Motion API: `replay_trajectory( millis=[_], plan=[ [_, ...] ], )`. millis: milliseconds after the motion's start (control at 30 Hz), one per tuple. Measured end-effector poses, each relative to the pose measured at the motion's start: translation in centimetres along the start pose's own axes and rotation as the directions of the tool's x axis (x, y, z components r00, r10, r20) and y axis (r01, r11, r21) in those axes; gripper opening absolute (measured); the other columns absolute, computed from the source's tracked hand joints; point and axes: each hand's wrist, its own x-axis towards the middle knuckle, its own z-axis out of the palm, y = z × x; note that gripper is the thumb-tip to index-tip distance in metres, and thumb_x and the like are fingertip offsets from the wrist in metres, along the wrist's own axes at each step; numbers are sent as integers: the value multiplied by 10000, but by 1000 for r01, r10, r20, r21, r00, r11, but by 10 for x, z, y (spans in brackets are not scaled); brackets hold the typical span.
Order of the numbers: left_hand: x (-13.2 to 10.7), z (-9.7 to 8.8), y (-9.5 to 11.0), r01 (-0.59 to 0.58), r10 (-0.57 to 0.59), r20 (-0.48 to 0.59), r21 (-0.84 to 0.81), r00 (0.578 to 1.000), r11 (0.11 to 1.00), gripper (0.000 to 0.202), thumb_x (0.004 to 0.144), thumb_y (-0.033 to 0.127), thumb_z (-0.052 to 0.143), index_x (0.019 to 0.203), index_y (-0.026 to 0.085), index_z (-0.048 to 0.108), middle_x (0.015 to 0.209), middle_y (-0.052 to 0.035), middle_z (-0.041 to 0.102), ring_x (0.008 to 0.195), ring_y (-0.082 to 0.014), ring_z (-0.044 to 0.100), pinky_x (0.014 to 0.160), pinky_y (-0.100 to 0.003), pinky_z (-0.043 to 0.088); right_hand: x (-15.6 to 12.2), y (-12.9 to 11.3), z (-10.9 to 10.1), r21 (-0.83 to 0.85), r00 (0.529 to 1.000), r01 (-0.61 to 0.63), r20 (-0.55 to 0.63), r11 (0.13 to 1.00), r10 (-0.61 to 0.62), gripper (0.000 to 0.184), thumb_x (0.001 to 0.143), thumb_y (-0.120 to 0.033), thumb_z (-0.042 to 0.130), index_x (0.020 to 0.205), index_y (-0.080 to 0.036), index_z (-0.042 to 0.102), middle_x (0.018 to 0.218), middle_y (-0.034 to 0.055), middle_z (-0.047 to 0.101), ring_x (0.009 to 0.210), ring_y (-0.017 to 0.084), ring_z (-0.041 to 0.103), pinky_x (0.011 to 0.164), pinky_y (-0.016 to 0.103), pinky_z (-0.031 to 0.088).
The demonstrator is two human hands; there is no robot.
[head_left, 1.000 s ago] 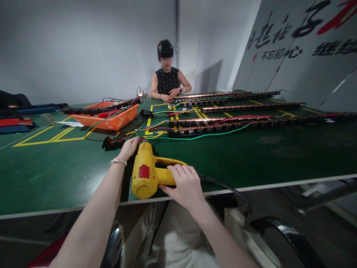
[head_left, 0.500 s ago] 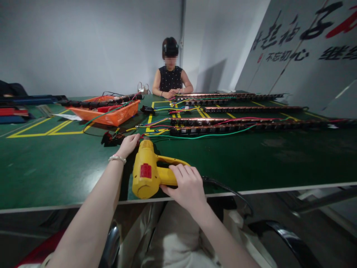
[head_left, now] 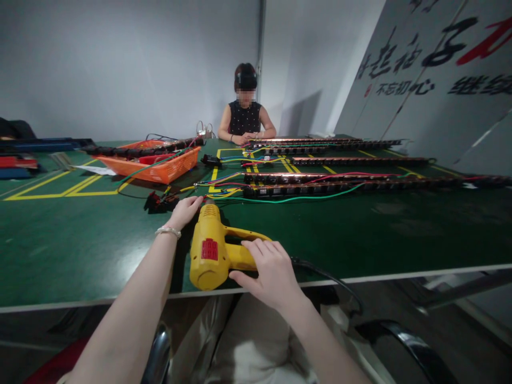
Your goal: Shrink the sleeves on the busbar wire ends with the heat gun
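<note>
A yellow heat gun [head_left: 211,246] with a red label lies on the green table [head_left: 360,229] near its front edge, nozzle pointing away from me. My right hand [head_left: 269,273] is closed around its handle. My left hand [head_left: 184,212] reaches past the gun's nozzle, fingers curled on something small that I cannot make out, next to a black connector with red wires [head_left: 160,201]. A black cord [head_left: 328,277] runs from the gun's handle off the table edge.
Long black power strips [head_left: 340,184] with red, green, yellow and blue wires lie across the table's middle and right. An orange basket [head_left: 160,162] stands at the back left. A person in a dark top [head_left: 246,120] sits at the far side. Yellow floor-style lines mark the tabletop.
My right hand's fingers have shifted slightly on the handle. The view has tilted a little; the heat gun and my left hand stay where they were.
</note>
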Motion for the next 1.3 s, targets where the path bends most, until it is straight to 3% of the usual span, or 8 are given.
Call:
replay_trajectory(
  millis=[133,333,533,700,967,1167,1300],
  plan=[
    [0,-1,0,-22,22,-24,-2,999,1000,497,817,584,366,726,172,629,604,-13,578,628,-166,488,548,-261,320,8,-9,-2,37,998,6,60,999,-8,724,704,-732,546,1154,-166,550,1066,85,633,994,253,562,902,404,379],
    [-1,-1,1,-34,33,-42,-21,999,999,459,812,557,395,689,172,613,588,-2,572,623,-155,479,560,-258,327,21,-23,9,37,995,47,83,998,-50,988,571,-849,524,1245,-129,477,1062,112,635,955,276,585,843,415,431],
    [-2,-1,2,-25,24,-39,-39,999,999,453,808,564,399,656,179,584,561,4,544,600,-152,471,548,-262,328,25,-16,6,37,994,33,102,999,-37,780,558,-819,579,1002,-178,568,925,67,659,856,242,624,773,380,458],
    [-1,0,2,-13,9,-24,-176,1000,984,435,798,563,416,595,191,515,549,0,526,548,-137,471,555,-265,358,17,6,-3,-1,997,34,64,999,-34,766,580,-791,596,1030,-172,571,950,68,672,864,240,630,793,377,437],
    [0,0,7,87,-98,5,-520,995,850,441,692,609,538,587,181,511,554,-3,515,525,-120,448,558,-268,383,-4,43,-31,-87,995,-87,31,992,90,777,521,-791,636,1026,-204,567,962,39,667,900,240,632,766,358,433],
    [-1,0,8,85,-95,8,-535,995,841,449,692,618,535,577,185,503,553,-7,516,534,-125,447,568,-271,382,-17,57,-36,-189,983,-183,-49,965,177,761,518,-742,668,1059,-216,571,971,57,673,866,259,638,735,371,451],
    [-1,3,8,74,-91,-8,-517,996,853,403,730,569,500,583,194,494,538,4,505,526,-128,450,575,-273,378,-18,57,-33,-213,986,-164,-52,963,157,733,543,-728,657,1059,-213,570,969,66,675,857,263,641,730,375,460]
  ],
)
